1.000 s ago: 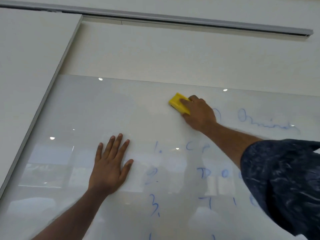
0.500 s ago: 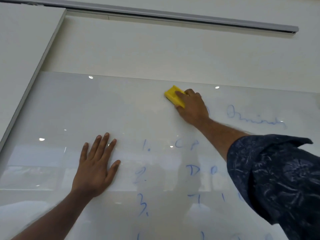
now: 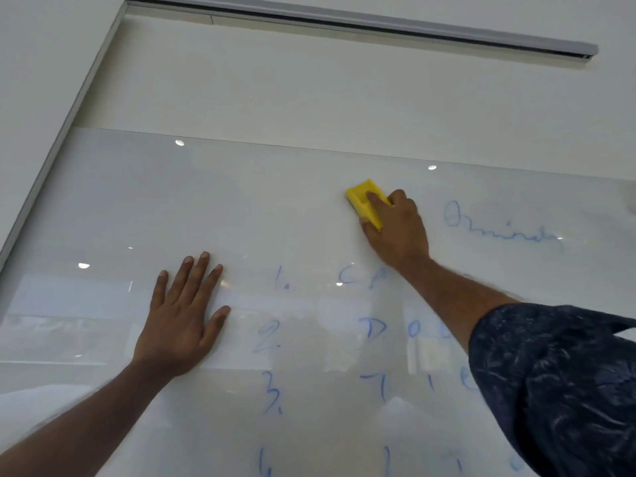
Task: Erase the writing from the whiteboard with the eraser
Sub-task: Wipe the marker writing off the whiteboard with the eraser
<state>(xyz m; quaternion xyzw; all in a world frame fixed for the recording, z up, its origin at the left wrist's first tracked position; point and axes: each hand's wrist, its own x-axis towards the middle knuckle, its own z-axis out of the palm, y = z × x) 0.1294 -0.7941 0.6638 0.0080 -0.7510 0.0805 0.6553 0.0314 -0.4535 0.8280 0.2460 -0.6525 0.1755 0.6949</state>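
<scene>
The head view shows the right hand (image 3: 395,228) near the middle of the frame, fingers curled around the yellow eraser (image 3: 365,201) and pressing it flat on the whiteboard (image 3: 241,208) so it can rub. The left hand (image 3: 182,315) lies wide open lower left, holding nothing, likely leaning on the board to keep steady. Blue writing (image 3: 495,225) waits at the right, and a numbered list (image 3: 275,339) sits below. Most of it is not wiped yet.
</scene>
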